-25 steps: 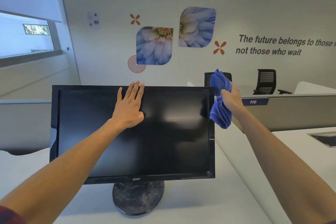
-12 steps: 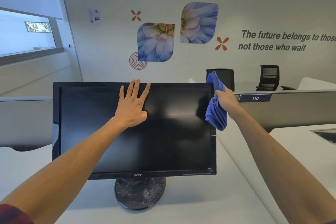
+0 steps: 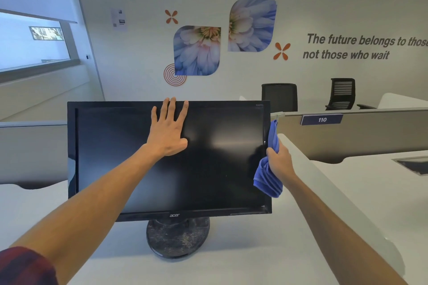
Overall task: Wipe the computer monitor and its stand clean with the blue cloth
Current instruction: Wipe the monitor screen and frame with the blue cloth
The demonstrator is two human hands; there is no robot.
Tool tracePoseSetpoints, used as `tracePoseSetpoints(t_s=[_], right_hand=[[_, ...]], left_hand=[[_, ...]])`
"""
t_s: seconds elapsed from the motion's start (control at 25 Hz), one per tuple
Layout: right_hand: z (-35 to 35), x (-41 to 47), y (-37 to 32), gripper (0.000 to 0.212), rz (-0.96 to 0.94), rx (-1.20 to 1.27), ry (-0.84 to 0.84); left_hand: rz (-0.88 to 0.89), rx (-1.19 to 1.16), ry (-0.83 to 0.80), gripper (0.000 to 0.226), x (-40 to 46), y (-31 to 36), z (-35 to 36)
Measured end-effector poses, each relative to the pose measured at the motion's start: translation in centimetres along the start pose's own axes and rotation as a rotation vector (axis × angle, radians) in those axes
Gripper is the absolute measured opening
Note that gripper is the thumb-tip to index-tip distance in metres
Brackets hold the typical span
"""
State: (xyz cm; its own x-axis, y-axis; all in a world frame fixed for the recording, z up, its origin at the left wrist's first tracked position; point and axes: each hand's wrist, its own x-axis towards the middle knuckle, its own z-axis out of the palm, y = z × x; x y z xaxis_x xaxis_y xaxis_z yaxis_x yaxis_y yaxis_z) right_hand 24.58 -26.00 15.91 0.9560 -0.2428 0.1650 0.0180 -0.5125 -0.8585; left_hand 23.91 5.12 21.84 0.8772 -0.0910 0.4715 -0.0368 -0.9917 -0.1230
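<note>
against the monitor's (image 3: 208, 169) right edge, right hand (image 3: 279, 159) grips blue cloth (image 3: 267, 180).

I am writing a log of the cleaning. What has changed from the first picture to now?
The right hand brought the cloth down along the monitor's right edge, from its top corner to mid height. It keeps its grip on the cloth. The left hand stays flat on the upper screen; the monitor and stand have not moved.

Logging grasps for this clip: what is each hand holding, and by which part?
Right hand grips the bunched blue cloth around its middle. Left hand holds nothing, lying flat on the monitor.
</note>
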Motion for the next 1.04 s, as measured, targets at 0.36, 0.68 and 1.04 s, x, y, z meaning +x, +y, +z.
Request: tracePoseSetpoints(t_s=[0.36, 0.68, 1.04], right_hand=[[1.4, -6.5, 7.7, 0.032, 0.053, -0.021, -0.110], [1.6, -10.5, 13.2, 0.017, 0.169, -0.276, -0.239], [-0.3, -14.1, 7.8, 0.028, 0.053, -0.030, 0.114]], left_hand=[[0.014, 0.031, -0.022, 0.103, 0.0, 0.1, -0.6], [0.003, 0.051, -0.089, 0.099, -0.1, 0.1, -1.6], [0.047, -0.305, 0.083, 0.065, -7.5, 5.2, -0.9]])
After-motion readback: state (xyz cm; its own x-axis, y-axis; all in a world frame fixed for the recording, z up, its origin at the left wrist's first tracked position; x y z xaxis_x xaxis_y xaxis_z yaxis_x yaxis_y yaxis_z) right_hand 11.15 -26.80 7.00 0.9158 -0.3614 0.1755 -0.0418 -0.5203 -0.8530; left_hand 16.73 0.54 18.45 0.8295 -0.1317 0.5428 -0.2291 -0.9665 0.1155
